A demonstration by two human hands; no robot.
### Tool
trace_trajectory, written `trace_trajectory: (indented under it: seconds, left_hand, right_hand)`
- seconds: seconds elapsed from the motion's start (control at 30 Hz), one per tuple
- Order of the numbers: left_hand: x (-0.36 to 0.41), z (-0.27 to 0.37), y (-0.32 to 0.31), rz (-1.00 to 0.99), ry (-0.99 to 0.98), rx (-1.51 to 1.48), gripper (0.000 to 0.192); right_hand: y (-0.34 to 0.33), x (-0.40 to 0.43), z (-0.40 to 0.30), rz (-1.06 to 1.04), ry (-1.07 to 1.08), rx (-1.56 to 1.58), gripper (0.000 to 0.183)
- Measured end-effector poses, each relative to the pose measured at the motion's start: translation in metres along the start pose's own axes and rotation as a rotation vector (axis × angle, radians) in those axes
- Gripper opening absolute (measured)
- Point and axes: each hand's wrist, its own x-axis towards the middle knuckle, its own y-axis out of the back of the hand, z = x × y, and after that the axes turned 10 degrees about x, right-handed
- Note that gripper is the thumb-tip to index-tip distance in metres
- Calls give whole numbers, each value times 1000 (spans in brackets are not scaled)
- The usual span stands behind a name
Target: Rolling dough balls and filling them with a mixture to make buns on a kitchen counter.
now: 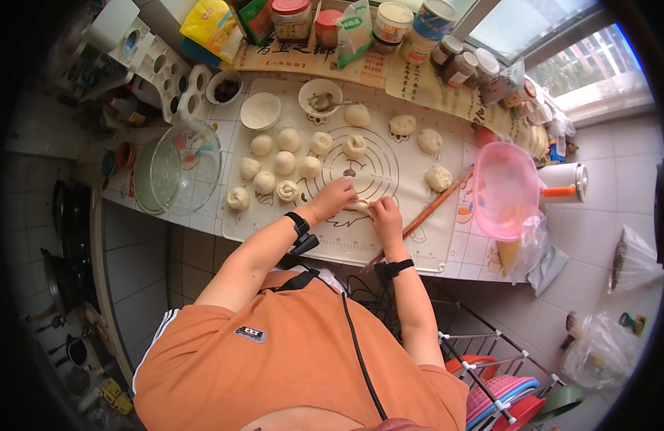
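Between my two hands is a short strip of pale dough (pixel 359 205), lying low over the printed kneading mat (pixel 418 237). My left hand (pixel 334 196) pinches its left end, and my right hand (pixel 385 213) grips the right end. Several dough balls (pixel 284 162) sit on the mat to the left, some smooth and some coiled, like the coiled dough piece (pixel 287 190) nearest my left wrist. More dough pieces (pixel 430 140) lie along the far and right side. A wooden rolling pin (pixel 434 207) rests diagonally just right of my right hand.
At the mat's far edge stand a bowl of flour (pixel 260 111) and a bowl with a spoon (pixel 320 97). A clear glass bowl (pixel 186 167) is at the left, a pink plastic basin (pixel 506 188) at the right. Jars (pixel 291 20) line the back.
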Motion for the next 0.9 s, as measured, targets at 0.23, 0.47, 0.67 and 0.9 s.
trace_trajectory:
  seconds: [0.23, 0.47, 0.67, 0.9]
  left_hand:
    - [-2, 8, 3, 9, 0, 82, 17]
    - [-5, 15, -8, 28, -74, 156, 19]
    - [-6, 15, -7, 9, -26, 121, 18]
    - [-23, 17, 8, 64, 67, 126, 19]
  right_hand:
    - [-1, 5, -17, 41, 63, -116, 13]
    - [-21, -4, -17, 93, 73, -49, 22]
    - [-27, -9, -16, 134, -10, 26, 21]
    - [-24, -15, -30, 173, -117, 2, 19]
